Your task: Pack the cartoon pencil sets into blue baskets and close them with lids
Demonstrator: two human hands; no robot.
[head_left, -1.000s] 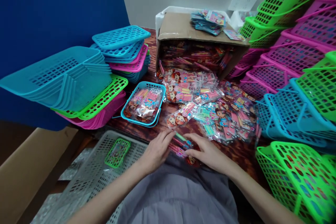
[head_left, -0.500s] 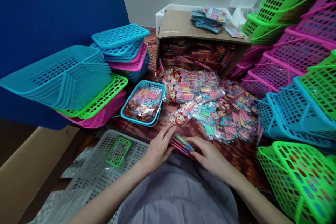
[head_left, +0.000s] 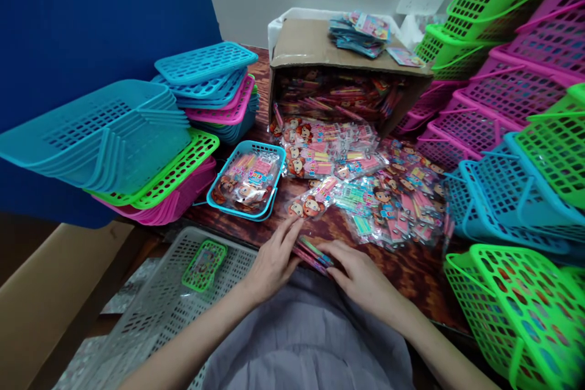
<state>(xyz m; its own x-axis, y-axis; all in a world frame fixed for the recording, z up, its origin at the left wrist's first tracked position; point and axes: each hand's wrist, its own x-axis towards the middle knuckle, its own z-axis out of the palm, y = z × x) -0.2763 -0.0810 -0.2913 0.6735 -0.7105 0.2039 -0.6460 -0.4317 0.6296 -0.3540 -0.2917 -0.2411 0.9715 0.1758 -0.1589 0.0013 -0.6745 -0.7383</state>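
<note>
Between my hands, at the table's front edge, lie several thin coloured pencils or pens, pink, green and blue; their exact kind I cannot make out. My left hand closes on their left end, and my right hand grips their right end. Just beyond my left fingertips lies a clear packet with cartoon heads. More such packets are heaped behind it, and a spread of pink and green packets lies to the right. A small blue basket left of them holds similar packets.
An open cardboard box full of packets lies on its side at the back. Nested blue baskets and stacked lids stand left. Filled baskets tower at right, with a green one near. A grey crate sits below left.
My hands stay on the pencils or pens, which have shifted slightly between my fingers. The whole view has moved a little; the surrounding things look the same.
</note>
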